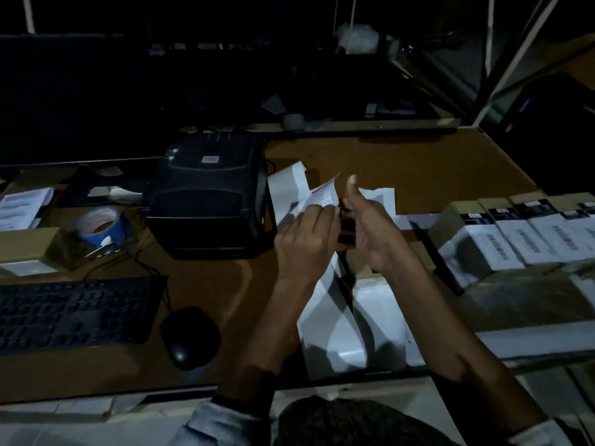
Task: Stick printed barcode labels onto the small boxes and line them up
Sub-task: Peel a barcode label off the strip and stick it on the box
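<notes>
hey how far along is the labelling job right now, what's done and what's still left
Done: a row of labelled boxes stands lined up at the right. In hand: the left hand pinches a printed label, apparently peeling it from the backing strip, while the right hand holds something small and dark, hard to make out. Left: that label is not yet stuck on; how many boxes remain unlabelled cannot be told.

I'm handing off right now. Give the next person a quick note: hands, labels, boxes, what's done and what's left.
Left hand: fingers pinch a printed label in the air, over the table.
Right hand: thumb up, fingers curled on something small and dark; too dim to identify.
Label printer sits left of the hands; spent backing strips lie below them.
Done: a row of labelled boxes at right.
Left: stick this label, line the box up.
</notes>
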A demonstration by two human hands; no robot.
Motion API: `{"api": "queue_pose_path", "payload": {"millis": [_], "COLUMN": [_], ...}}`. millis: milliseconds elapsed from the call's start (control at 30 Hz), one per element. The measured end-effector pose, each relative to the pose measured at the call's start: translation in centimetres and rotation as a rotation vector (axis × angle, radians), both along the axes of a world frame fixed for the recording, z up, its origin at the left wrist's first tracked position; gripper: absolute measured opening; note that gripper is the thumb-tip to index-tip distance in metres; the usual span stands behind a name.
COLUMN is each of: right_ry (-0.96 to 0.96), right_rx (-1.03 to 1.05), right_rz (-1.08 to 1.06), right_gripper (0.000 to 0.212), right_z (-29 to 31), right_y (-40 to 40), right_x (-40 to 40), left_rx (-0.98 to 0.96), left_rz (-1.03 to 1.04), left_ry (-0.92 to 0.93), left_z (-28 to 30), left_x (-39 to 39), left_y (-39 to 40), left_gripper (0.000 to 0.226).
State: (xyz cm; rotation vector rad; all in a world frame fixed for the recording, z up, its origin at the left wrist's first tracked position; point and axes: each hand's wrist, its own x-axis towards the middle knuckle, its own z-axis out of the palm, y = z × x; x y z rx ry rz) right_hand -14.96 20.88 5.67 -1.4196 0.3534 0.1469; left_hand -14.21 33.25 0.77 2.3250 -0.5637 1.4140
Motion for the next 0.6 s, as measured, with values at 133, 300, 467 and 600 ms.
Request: {"api": "queue_pose_path", "payload": {"millis": [133, 300, 467, 600], "right_ry": [-0.071, -0.101, -0.142, -0.105], "right_rx": [0.028, 0.06, -0.033, -0.13], "right_rz": [-0.088, -0.243, -0.322, -0.321], "right_gripper": [0.038, 0.014, 0.015, 0.016], "right_z": [-0.6, -1.3, -2.2, -3.0], "right_y": [-0.2, -1.4, -3.7, -5.8], "right_x": [-2.0, -3.7, -5.1, -7.3], "left_rx": [0.023, -0.012, -0.122, -0.335], "left_rz": [-0.123, -0.389, -0.51, -0.4], "left_ry": [0.051, 0.167, 0.272, 0.364], "left_z": [-1.4, -1.7, 0.3, 3.1], "left_x": [-0.8, -0.9, -1.6, -2.0], "left_y": [-0.5, -0.4, -0.8, -2.3], "left_gripper": [0.014, 0.013, 0.015, 0.026]}}
